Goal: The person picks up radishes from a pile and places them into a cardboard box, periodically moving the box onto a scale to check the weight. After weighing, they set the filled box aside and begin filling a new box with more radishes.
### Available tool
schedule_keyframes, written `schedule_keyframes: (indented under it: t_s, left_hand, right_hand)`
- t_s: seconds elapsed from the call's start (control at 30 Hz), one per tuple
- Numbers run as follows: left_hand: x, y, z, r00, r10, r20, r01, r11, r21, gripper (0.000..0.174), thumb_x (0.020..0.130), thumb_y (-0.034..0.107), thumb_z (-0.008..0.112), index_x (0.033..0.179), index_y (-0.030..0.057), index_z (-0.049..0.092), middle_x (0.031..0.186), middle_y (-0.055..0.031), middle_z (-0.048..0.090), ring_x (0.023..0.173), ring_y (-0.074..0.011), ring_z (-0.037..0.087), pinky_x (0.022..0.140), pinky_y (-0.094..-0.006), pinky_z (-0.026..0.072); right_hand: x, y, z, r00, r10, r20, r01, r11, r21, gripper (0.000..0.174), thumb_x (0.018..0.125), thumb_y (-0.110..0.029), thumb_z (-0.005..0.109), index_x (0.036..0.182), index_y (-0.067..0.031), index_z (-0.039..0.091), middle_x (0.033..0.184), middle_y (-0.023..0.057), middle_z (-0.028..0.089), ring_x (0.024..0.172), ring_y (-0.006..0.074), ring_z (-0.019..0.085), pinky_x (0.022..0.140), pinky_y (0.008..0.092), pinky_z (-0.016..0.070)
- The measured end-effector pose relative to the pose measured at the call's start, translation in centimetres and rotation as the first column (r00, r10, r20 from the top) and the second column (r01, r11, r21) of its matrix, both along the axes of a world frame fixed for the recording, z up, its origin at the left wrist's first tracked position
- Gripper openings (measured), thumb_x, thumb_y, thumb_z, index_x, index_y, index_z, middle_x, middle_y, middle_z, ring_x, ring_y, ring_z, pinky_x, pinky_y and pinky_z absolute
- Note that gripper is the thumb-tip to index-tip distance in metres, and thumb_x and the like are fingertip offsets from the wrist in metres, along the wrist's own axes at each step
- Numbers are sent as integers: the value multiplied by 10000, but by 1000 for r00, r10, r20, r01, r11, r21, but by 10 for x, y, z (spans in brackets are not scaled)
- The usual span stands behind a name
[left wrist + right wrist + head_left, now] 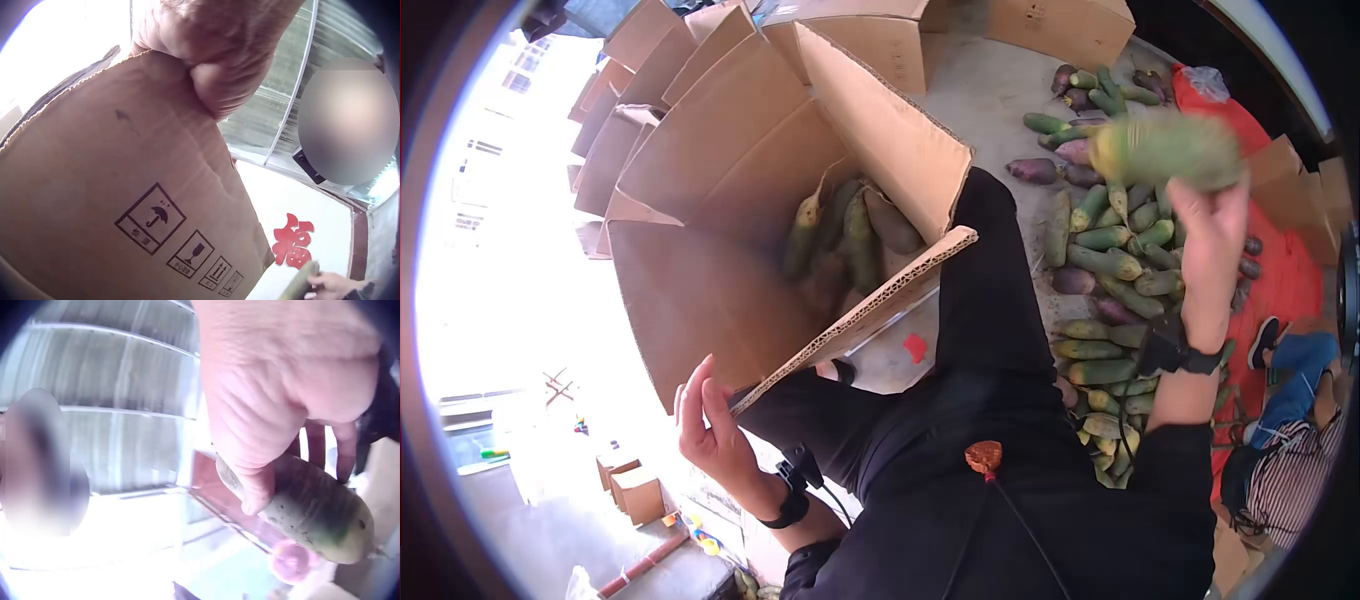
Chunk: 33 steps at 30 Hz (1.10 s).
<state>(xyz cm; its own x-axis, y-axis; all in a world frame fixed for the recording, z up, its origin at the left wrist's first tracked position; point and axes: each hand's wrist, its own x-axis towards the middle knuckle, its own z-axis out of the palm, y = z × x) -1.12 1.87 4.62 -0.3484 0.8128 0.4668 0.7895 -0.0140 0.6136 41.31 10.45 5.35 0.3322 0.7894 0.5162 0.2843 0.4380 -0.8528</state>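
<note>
One green radish (1170, 150) in the right hand (1212, 225).

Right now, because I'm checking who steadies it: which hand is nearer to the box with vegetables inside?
Left: the left hand touches the edge of the box; the right hand is off to the right, holding a vegetable above the floor pile.

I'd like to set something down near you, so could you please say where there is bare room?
Concrete floor is bare between the open carton, the cartons beyond and the radish pile. The red sheet also shows a bare strip right of the pile. It is crowded within the pile itself.
</note>
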Motion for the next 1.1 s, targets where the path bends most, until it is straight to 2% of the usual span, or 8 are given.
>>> schedule_keyframes:
  t_s: [0.1,0.17,0.2,0.23,0.27,0.57,0.83,1.1]
  left_hand:
    - [-3,-3,-2,999,-37,30,37,999,23,183,912,78,543,1016,-9,666,709,-33,554,633,-87,501,570,-220,372]
    - [-4,-4,-4,991,18,135,-16,1000,-10,193,923,79,528,1027,-8,666,724,-21,554,635,-71,490,574,-207,365]
    - [-7,-5,-5,991,42,127,-38,999,-36,204,934,88,515,1037,-7,663,722,-12,549,633,-65,481,575,-202,361]
    - [-11,-7,-7,991,60,118,-53,997,-61,216,944,98,502,1047,-5,660,720,-3,543,632,-60,473,577,-197,358]
    - [-15,-8,-9,987,60,148,-49,996,-72,230,952,116,492,1057,-6,657,711,2,533,626,-59,460,574,-197,353]
    - [20,11,2,1000,2,-1,-2,1000,4,450,867,469,588,927,41,712,598,-89,526,547,-175,462,551,-360,411]
    - [39,38,-6,990,-142,-14,141,988,-54,408,886,419,566,951,41,704,616,-68,508,562,-154,454,545,-330,401]
    - [25,30,0,992,-114,-49,107,985,-136,369,905,369,544,976,40,696,633,-48,489,577,-132,446,539,-300,392]
  right_hand:
    - [-33,22,57,932,362,-15,-346,902,259,418,881,-14,498,1291,3,418,1224,125,530,1136,244,518,991,400,390]
    - [-95,53,85,878,478,-32,-406,777,480,221,903,-189,566,1015,2,574,811,43,620,666,121,564,632,311,501]
    - [-117,45,101,823,559,-101,-445,745,497,262,889,-185,578,1063,8,547,884,91,625,759,175,590,702,353,523]
    - [-91,60,65,802,2,597,-377,776,505,417,740,-69,676,1097,66,507,952,185,630,854,236,630,743,329,493]
    - [-124,56,80,869,483,-104,-471,874,122,462,706,-155,727,1038,76,504,886,216,616,800,297,617,710,364,489]
    - [-151,38,-1,984,151,-99,-110,935,336,309,714,-68,716,955,22,546,931,212,581,923,370,560,786,429,445]
    - [-17,-4,-146,920,-273,282,318,940,-127,261,754,-143,649,982,-31,592,955,169,603,916,341,571,809,406,462]
    - [128,-228,-328,713,141,686,671,142,-727,224,779,-108,519,953,-45,645,1038,161,628,963,362,599,807,451,496]
